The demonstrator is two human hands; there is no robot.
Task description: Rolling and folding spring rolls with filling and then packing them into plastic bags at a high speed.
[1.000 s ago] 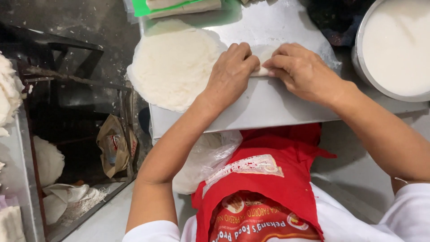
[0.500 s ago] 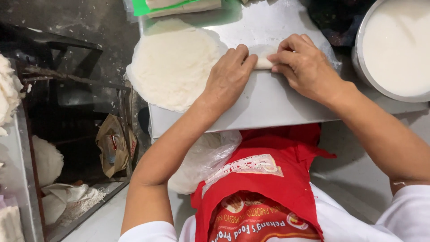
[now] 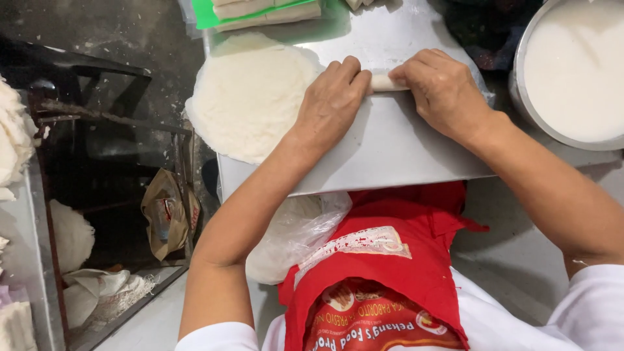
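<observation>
A thin pale rolled wrapper (image 3: 385, 82) is seen lying crosswise at twelve o'clock on the steel tray (image 3: 390, 149).

The person wore a white shirt (image 3: 572, 325) with short sleeves and a red printed apron (image 3: 390, 279) over it.

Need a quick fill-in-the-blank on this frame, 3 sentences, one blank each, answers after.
1. Both hands, the left hand and the right hand, press on a thin white ____ between them.
2. The stack of round wrappers lies on the ____ side of the metal board.
3. The metal bowl beside the right hand holds a ____ liquid.

Answers: roll; left; white
</observation>
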